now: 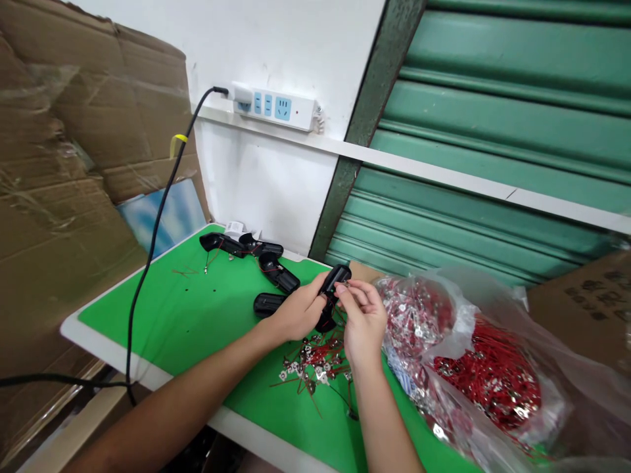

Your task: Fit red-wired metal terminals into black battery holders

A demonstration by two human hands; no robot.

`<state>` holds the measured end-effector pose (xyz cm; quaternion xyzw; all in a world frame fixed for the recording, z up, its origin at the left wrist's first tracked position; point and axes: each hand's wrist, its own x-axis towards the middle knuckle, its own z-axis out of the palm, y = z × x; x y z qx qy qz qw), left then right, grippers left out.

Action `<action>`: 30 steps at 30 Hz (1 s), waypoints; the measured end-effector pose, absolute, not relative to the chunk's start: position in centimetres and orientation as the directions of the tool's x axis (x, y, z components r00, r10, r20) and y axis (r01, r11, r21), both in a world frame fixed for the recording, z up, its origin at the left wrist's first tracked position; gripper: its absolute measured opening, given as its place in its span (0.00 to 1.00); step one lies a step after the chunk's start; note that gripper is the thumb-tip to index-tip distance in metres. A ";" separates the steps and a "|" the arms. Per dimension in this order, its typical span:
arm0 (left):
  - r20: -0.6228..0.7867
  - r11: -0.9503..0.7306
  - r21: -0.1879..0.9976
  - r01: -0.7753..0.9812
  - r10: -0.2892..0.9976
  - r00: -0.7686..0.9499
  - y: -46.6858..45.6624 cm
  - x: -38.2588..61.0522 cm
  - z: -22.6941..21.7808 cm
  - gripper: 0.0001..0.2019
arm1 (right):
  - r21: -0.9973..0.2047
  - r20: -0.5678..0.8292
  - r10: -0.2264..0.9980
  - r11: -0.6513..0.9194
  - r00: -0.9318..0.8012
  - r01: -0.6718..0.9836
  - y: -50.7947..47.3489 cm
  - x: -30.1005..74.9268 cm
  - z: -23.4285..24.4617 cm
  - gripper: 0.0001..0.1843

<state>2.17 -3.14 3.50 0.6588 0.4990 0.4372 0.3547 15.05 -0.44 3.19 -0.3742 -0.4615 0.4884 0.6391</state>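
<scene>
My left hand (298, 310) is closed around a black plastic housing (337, 276), held above the green table mat. At the housing's right side, my right hand (363, 320) has thumb and fingertips pinched together; what lies between them is too small to make out. Below my hands is a loose pile of metal contact pieces with red wires (315, 361). Left of my hands lies another black housing (269, 303). Farther back, more black housings (279, 272) rest on the mat, some with thin wires attached.
Clear plastic bags (419, 315) full of red-wired metal pieces stand at the right. A black cable (162, 197) runs from a wall power strip (276, 108) down past the table's left side. Large cardboard (59, 197) stands at left, and a green shutter (493, 118) is behind.
</scene>
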 end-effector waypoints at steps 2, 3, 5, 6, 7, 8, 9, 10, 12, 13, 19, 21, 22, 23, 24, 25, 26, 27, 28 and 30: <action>0.208 -0.229 0.920 0.317 0.973 0.100 -3.0 2.1 3.5 0.30 | -0.933 0.266 0.958 0.283 0.107 -0.223 -0.4 15.2 3.1 0.18; 0.206 -0.224 0.927 0.303 0.974 0.089 -3.0 2.0 3.5 0.30 | -0.934 0.302 0.947 0.316 0.106 -0.168 -0.4 15.3 3.1 0.16; 0.210 -0.222 0.932 0.286 0.975 0.074 -2.8 1.9 3.4 0.30 | -0.908 0.417 0.907 0.418 0.066 -0.009 -0.4 15.7 3.1 0.12; 0.212 -0.223 0.932 0.284 0.975 0.068 -2.7 1.8 3.4 0.30 | -0.874 0.483 0.875 0.480 0.021 0.079 -0.4 15.9 3.2 0.10; 0.216 -0.225 0.931 0.287 0.974 0.065 -2.7 1.7 3.4 0.30 | -0.825 0.544 0.838 0.542 -0.037 0.160 -0.4 16.1 3.3 0.10; 0.223 -0.232 0.928 0.293 0.973 0.063 -2.6 1.7 3.3 0.30 | -0.767 0.595 0.798 0.601 -0.102 0.227 -0.4 16.3 3.4 0.10; 0.232 -0.239 0.922 0.303 0.971 0.061 -2.6 1.6 3.3 0.30 | -0.707 0.630 0.758 0.649 -0.167 0.282 -0.4 16.5 3.5 0.11; 0.237 -0.243 0.916 0.320 0.970 0.057 -2.6 1.5 3.3 0.30 | -0.653 0.653 0.725 0.685 -0.217 0.323 -0.4 16.7 3.5 0.12; 0.230 -0.232 0.901 0.366 0.972 0.049 -2.7 1.4 3.4 0.30 | -0.571 0.678 0.679 0.727 -0.279 0.381 -0.3 16.9 3.5 0.14; 0.220 -0.221 0.893 0.392 0.974 0.049 -2.7 1.3 3.5 0.29 | -0.545 0.684 0.667 0.737 -0.296 0.400 -0.3 17.0 3.4 0.17; 0.223 -0.226 0.830 0.510 0.972 0.068 -2.9 1.2 3.5 0.28 | -0.413 0.738 0.584 0.787 -0.339 0.458 0.2 17.1 2.7 0.23; 0.227 -0.228 0.814 0.534 0.971 0.070 -3.0 1.3 3.5 0.29 | -0.378 0.748 0.564 0.795 -0.350 0.474 0.2 17.1 2.6 0.23; 0.226 -0.226 0.808 0.543 0.972 0.069 -3.0 1.3 3.5 0.29 | -0.371 0.747 0.563 0.794 -0.354 0.481 0.2 17.2 2.6 0.23; 0.224 -0.224 0.804 0.551 0.972 0.067 -3.0 1.3 3.5 0.29 | -0.372 0.742 0.569 0.790 -0.355 0.487 0.2 17.2 2.6 0.23; 0.222 -0.220 0.800 0.558 0.973 0.065 -3.1 1.4 3.5 0.29 | -0.378 0.737 0.577 0.784 -0.352 0.492 0.2 17.2 2.6 0.22; 0.220 -0.216 0.796 0.565 0.974 0.062 -3.1 1.4 3.5 0.29 | -0.386 0.733 0.585 0.778 -0.347 0.496 0.2 17.2 2.6 0.22; 0.219 -0.214 0.791 0.573 0.974 0.060 -3.1 1.4 3.5 0.29 | -0.392 0.731 0.590 0.774 -0.342 0.498 0.1 17.1 2.6 0.22; 0.220 -0.213 0.786 0.580 0.974 0.059 -3.2 1.5 3.4 0.29 | -0.395 0.732 0.592 0.772 -0.337 0.498 0.1 17.1 2.6 0.22; 0.222 -0.213 0.781 0.588 0.973 0.057 -3.2 1.5 3.4 0.29 | -0.394 0.736 0.591 0.771 -0.332 0.500 0.1 17.1 2.5 0.22; 0.226 -0.212 0.770 0.601 0.973 0.053 -3.2 1.6 3.4 0.29 | -0.382 0.746 0.583 0.771 -0.323 0.509 0.1 17.0 2.4 0.21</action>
